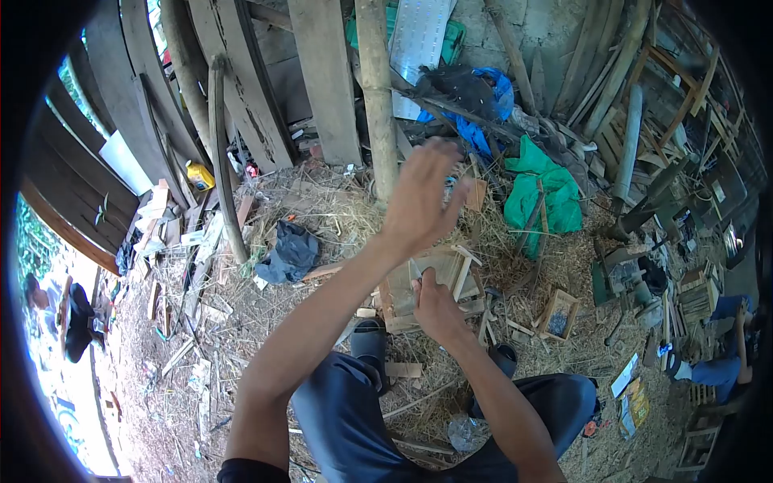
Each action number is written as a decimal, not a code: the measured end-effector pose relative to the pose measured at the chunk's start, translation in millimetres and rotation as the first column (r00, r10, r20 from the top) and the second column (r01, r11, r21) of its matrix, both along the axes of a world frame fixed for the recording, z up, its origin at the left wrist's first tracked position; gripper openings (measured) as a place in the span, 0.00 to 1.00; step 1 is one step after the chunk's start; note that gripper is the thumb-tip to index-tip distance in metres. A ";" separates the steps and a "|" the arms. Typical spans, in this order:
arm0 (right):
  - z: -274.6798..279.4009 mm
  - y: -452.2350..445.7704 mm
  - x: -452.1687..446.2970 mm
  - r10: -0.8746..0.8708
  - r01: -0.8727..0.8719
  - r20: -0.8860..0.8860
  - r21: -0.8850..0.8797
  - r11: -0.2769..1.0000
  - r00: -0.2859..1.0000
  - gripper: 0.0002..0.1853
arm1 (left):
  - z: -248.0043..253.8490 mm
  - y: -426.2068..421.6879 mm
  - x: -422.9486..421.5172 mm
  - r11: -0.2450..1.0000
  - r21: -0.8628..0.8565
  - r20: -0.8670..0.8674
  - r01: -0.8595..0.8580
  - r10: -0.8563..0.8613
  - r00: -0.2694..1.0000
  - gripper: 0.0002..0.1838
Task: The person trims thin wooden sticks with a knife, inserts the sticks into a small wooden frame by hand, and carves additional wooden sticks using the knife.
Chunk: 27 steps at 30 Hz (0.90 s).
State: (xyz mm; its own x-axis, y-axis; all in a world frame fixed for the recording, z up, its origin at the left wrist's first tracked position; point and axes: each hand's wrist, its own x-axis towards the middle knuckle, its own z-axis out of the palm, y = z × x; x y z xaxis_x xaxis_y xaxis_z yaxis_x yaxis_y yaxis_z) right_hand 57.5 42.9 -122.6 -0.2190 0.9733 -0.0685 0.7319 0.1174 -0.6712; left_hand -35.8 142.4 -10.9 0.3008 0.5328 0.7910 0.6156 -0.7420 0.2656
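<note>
My left hand (423, 197) is raised in front of me, slightly blurred, its fingers stretched out and the thumb apart. Nothing shows in it. Lower and to the right, my right hand (439, 310) is closed, with a thin pale sliver (414, 267) sticking up beside its thumb; its kind cannot be made out. This hand is over a low wooden work surface (394, 290) between my feet, partly hidden by my arms. A narrow wood strip (461, 278) lies on its right side. What looks like a hammer (491, 291) is just right of my right hand.
A small wooden box (559, 314) with small grey pieces stands to the right. Green plastic sheeting (543, 189), a dark cloth (290, 253) and a bamboo post (376, 97) are ahead. Wood scraps and shavings cover the ground. Other people are at the far left (76, 318) and right (717, 370).
</note>
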 end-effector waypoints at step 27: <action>5.0 0.3 2.4 -0.016 0.012 0.079 0.045 0.999 0.997 0.12 | -46.5 10.7 8.0 0.907 -0.401 -0.108 0.132 -0.190 0.976 0.30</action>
